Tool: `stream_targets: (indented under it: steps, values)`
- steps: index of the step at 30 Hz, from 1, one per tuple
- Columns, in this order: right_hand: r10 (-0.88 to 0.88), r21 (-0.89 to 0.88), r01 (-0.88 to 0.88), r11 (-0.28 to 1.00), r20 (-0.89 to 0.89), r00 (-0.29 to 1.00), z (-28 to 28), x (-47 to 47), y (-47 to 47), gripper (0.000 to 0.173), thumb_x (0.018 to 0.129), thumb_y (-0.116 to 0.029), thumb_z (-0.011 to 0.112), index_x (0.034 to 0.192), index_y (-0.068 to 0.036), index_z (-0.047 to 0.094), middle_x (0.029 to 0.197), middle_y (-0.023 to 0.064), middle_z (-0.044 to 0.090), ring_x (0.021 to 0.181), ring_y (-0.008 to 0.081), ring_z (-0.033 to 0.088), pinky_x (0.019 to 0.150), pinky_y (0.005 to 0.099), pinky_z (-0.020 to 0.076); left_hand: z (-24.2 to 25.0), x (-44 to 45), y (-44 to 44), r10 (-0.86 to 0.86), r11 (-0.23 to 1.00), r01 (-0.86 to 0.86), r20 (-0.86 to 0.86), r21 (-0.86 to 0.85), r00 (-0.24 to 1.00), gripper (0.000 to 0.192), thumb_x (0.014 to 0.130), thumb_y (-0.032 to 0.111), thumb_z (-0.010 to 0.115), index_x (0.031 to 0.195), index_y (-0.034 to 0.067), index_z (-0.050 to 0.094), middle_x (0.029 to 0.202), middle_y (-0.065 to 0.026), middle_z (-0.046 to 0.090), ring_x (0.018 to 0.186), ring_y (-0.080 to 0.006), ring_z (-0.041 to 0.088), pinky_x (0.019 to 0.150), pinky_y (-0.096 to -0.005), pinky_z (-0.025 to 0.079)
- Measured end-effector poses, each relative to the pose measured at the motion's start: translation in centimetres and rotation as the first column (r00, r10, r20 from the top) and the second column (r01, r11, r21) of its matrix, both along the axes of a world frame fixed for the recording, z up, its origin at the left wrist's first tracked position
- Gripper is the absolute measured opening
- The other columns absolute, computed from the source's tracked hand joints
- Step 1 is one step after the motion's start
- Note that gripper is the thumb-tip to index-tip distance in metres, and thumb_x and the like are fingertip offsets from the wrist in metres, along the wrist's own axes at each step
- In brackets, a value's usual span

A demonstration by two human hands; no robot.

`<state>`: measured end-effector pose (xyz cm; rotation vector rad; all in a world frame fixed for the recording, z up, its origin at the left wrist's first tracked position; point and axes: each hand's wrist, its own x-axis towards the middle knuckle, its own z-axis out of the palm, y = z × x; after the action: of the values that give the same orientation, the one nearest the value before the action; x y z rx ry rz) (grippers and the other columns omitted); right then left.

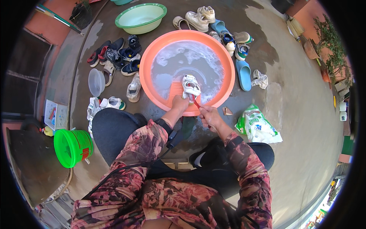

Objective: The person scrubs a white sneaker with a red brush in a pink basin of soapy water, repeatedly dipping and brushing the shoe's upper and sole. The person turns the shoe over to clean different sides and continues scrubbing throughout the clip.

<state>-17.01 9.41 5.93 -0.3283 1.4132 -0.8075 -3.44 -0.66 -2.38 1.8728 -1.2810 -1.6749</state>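
An orange plastic basin (144, 86) holds cloudy, foamy water, with a ribbed washboard area (175, 89) on its near inner side. Over that area, my left hand (180, 103) grips a white shoe (191, 86) by its near end, the open straps or upper facing up. My right hand (210, 116) holds the handle of a red brush (196, 102), whose far end reaches into the shoe's opening; its bristles are hidden there. Both hands are at the basin's near rim.
Many shoes stand left of the basin, by a clear plastic bowl (96, 83). A blue slipper (243, 75), white cloth (260, 79) and green-white bag (257, 126) lie right. A green tub (141, 18) is beyond; a green bucket (64, 148) lies left.
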Motion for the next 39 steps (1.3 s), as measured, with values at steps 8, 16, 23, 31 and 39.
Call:
stream_targets:
  steps: [8, 16, 23, 31, 39]
  values:
    - [0.047, -0.212, -0.636, 0.742, -0.930, 0.366, -1.6, 1.0, 1.3, 0.038, 0.086, -0.008, 0.052, 0.124, -0.002, 0.054, 0.072, 0.0218, 0.062, 0.060, 0.0368, 0.060, 0.057, 0.0463, 0.0486, 0.3, -0.4, -0.1, -0.029, 0.908, 0.150, 0.299, -0.392, 0.954, 0.032, 0.075, 0.017, 0.067, 0.093, -0.006, 0.053, 0.089, -0.0282, 0.062, 0.082, -0.0415, 0.062, 0.073, -0.0464, 0.049]
    - [0.126, -0.016, -0.478, 0.878, -0.957, 0.263, -3.4, 2.2, 0.4, 0.032, 0.082, -0.006, 0.053, 0.112, 0.000, 0.059, 0.076, 0.0285, 0.062, 0.075, 0.0435, 0.062, 0.069, 0.0512, 0.0498, 2.4, -3.4, 1.7, -0.081, 0.906, 0.194, 0.295, -0.377, 0.952, 0.042, 0.074, 0.013, 0.070, 0.100, -0.006, 0.044, 0.092, -0.0282, 0.061, 0.090, -0.0438, 0.060, 0.078, -0.0497, 0.047]
    - [0.169, -0.047, -0.536, 0.843, -0.923, 0.347, -2.3, 1.5, 1.6, 0.031, 0.083, -0.006, 0.049, 0.112, 0.000, 0.058, 0.079, 0.0282, 0.062, 0.079, 0.0455, 0.062, 0.072, 0.0525, 0.0489, 3.2, -3.1, 1.2, -0.063, 0.956, 0.128, 0.242, -0.263, 0.968, 0.036, 0.078, 0.011, 0.068, 0.103, -0.003, 0.048, 0.101, -0.0235, 0.061, 0.095, -0.0403, 0.060, 0.079, -0.0475, 0.048]
    - [0.259, 0.166, -0.548, 0.820, -0.961, 0.096, -3.5, 2.0, -0.4, 0.033, 0.086, -0.003, 0.048, 0.117, 0.000, 0.055, 0.077, 0.0296, 0.061, 0.074, 0.0461, 0.061, 0.069, 0.0515, 0.0486, 3.0, -2.7, 0.5, -0.060, 0.950, 0.129, 0.238, -0.286, 0.969, 0.041, 0.077, 0.015, 0.070, 0.104, -0.006, 0.047, 0.099, -0.0271, 0.061, 0.096, -0.0426, 0.060, 0.082, -0.0483, 0.048]
    - [0.259, 0.137, -0.691, 0.710, -0.963, 0.076, -2.7, 1.3, 0.7, 0.032, 0.082, 0.001, 0.048, 0.113, 0.001, 0.053, 0.078, 0.0273, 0.063, 0.076, 0.0428, 0.063, 0.069, 0.0514, 0.0494, 1.9, -2.0, -0.2, 0.007, 0.975, 0.040, 0.211, -0.217, 0.977, 0.037, 0.076, 0.014, 0.069, 0.103, -0.003, 0.049, 0.102, -0.0257, 0.062, 0.097, -0.0412, 0.060, 0.081, -0.0469, 0.048]
